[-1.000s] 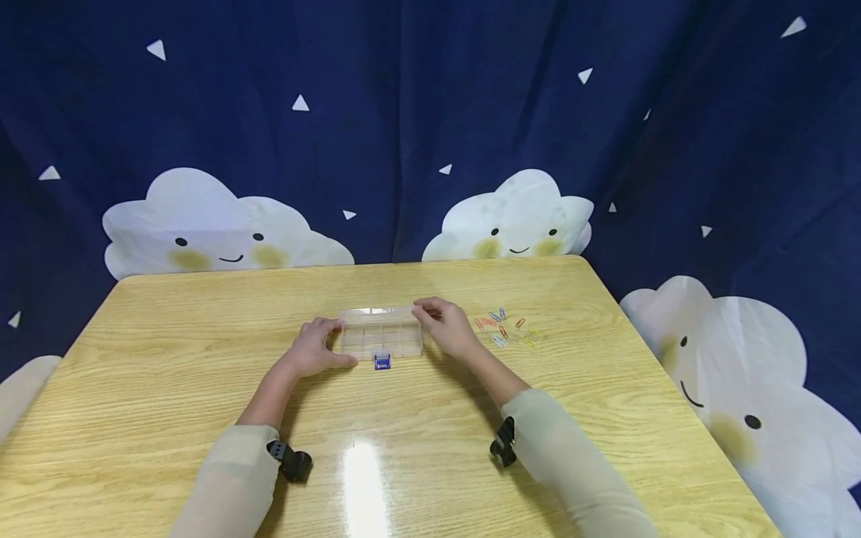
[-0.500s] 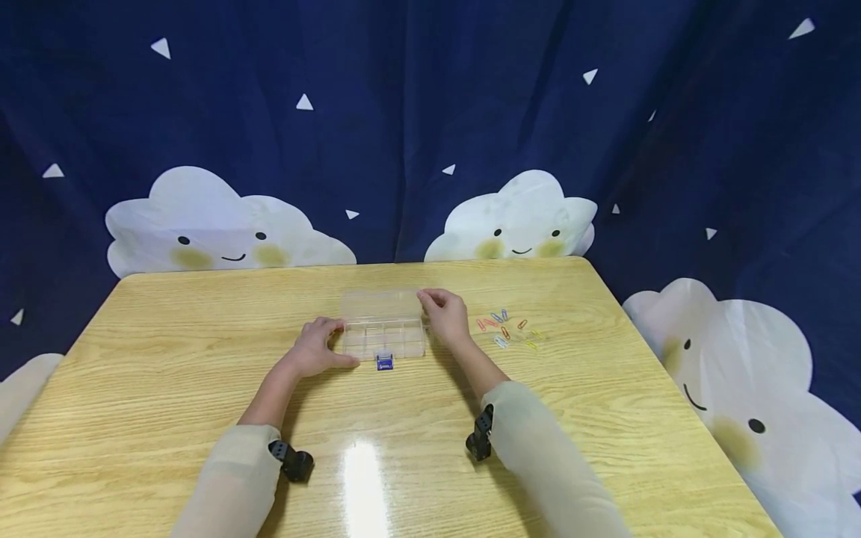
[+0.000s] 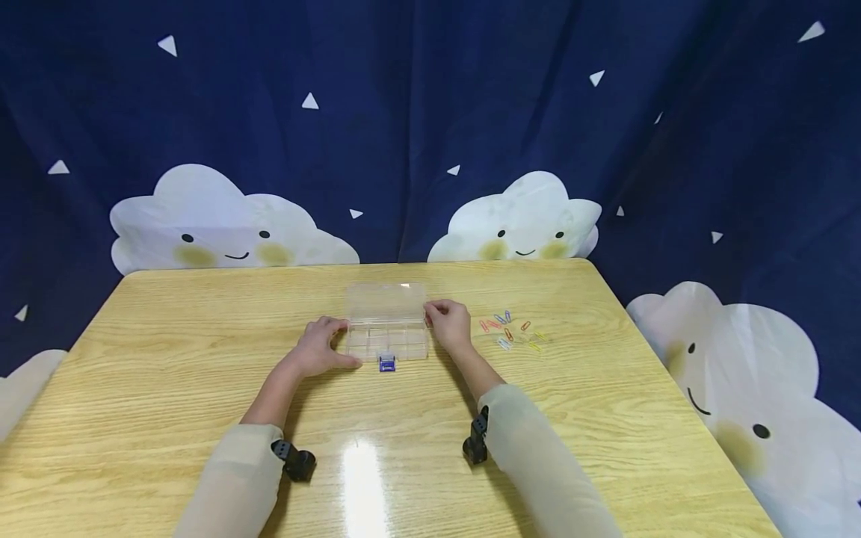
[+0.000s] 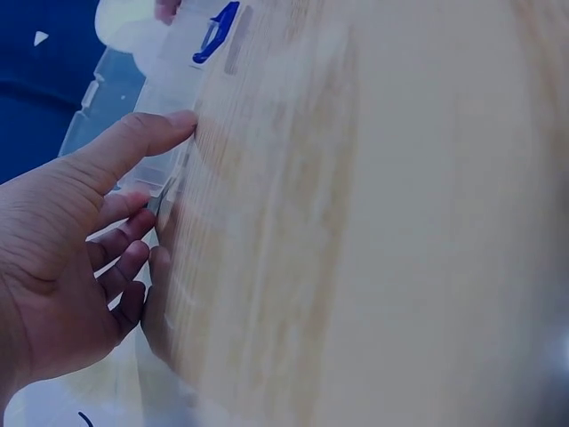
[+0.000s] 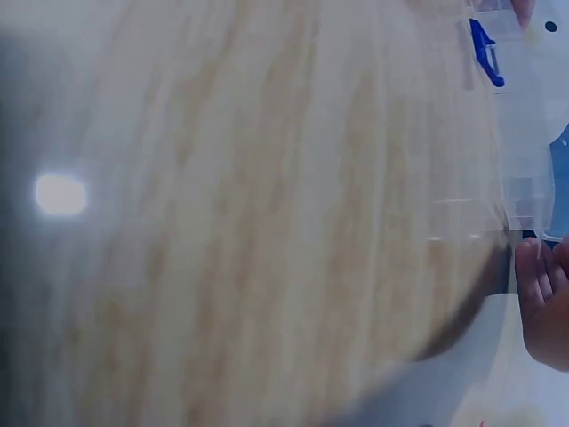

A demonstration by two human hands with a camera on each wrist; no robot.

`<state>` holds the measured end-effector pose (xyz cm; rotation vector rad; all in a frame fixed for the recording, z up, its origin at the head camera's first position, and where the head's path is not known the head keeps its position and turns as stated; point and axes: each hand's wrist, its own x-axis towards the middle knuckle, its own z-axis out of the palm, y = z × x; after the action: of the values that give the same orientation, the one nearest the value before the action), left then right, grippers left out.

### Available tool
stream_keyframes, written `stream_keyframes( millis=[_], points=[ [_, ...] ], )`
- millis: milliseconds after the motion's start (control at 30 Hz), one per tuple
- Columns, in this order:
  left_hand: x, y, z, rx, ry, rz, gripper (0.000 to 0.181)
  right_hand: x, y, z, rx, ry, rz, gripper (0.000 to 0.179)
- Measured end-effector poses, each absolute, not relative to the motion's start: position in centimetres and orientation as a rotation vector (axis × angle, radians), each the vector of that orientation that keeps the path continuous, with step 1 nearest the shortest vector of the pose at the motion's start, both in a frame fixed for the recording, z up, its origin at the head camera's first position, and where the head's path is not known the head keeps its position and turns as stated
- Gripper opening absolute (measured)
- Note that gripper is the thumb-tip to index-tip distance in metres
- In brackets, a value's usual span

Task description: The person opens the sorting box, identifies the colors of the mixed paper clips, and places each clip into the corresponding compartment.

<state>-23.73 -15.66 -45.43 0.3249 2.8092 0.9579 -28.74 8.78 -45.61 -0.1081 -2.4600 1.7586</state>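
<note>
A clear plastic compartment box [image 3: 366,345] lies on the table with its lid [image 3: 386,300] swung back behind it. A blue label [image 3: 387,366] marks the clasp at the front. My left hand [image 3: 318,351] grips the box's left end, thumb on the front corner and a finger at the back. In the left wrist view that thumb [image 4: 173,123] rests along the front edge, and the other fingers curl below. Fingertips of my right hand [image 3: 449,325] touch the back right corner, near the hinge. The right wrist view shows its fingers [image 5: 526,260] rather straight against the box's end.
To the right of the box, several coloured paper clips [image 3: 507,329] lie scattered on the wooden table [image 3: 605,418]. A dark blue curtain [image 3: 377,112] with printed clouds hangs behind the far edge.
The lid has tipped from low over the box's back to fully swung back. My right hand has gone from the lid's edge down to the hinge corner. The left hand keeps its grip.
</note>
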Motion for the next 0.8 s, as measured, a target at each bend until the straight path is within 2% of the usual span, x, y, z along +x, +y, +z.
stream_keyframes(
  millis=[367,800],
  points=[
    [-23.6,-15.6,-45.4,0.315,2.811,0.952,0.08,-28.5,9.0,-45.8,-0.121,-2.513,1.717,0.018],
    [-23.7,-15.5,-45.4,0.302,2.806,0.94,0.08,-27.9,11.8,-43.4,-0.05,-2.677,1.456,0.02]
  ],
)
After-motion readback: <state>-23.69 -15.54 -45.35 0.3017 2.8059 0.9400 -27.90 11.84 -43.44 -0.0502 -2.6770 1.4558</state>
